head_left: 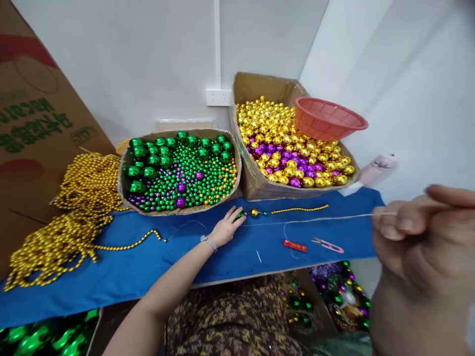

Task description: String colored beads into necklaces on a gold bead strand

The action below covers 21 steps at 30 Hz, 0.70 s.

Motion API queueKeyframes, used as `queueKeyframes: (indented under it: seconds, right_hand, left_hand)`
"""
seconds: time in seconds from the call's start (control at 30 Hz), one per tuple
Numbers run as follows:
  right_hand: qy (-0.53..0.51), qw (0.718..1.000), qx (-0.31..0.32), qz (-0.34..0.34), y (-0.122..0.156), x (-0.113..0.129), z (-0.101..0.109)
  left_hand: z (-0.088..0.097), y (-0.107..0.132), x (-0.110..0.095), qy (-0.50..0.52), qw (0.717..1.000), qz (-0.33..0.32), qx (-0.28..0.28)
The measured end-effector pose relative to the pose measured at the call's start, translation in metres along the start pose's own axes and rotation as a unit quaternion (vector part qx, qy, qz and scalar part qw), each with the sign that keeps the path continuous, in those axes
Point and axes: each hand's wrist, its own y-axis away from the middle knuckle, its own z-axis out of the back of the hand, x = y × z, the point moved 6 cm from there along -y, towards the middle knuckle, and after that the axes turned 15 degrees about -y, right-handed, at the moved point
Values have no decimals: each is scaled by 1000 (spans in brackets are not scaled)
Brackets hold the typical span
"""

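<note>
My left hand (223, 229), with a bracelet on its wrist, rests on the blue cloth. Its fingertips are closed on the end of a bead string, where small green beads (241, 214) show beside them. Along that string sit a larger gold bead (254, 212) and a run of small gold beads (300, 210). My right hand (419, 232), raised close to the camera at the right, pinches a thin white thread (334, 218). The thread stretches taut leftward across the table toward my left hand. What lies deep inside my right fingers is hidden.
Behind stand a box of green and purple beads (124, 193) and a box of gold and purple beads (252, 185), with a red basket (330, 121) on top. Pink thread snips (328, 245) and a red packet (295, 246) lie in front. Gold bead strands (67, 227) heap left.
</note>
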Motion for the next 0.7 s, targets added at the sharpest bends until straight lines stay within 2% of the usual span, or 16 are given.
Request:
queueKeyframes:
  seconds: [0.07,0.17,0.27,0.37,0.5,0.7]
  right_hand:
    - [-50,999,-2,3,5,-6,-1]
    - [-99,993,29,-59,17,-24,-9]
    - [-124,985,48,-109,32,-37,-18]
    - [-137,976,58,-159,45,-47,-26]
    - [-119,967,61,-219,64,-63,-31]
    - [-88,945,82,-305,98,-103,-28]
  left_hand:
    - [8,3,-7,-18,1000,-13,-7]
    - [20,15,-19,-38,999,-23,-19]
    - [32,35,-30,-39,998,-13,-53]
    - [37,60,-37,-46,995,22,-89]
    - [35,91,-41,-52,991,73,-95]
    - [44,114,-38,-25,985,140,-100]
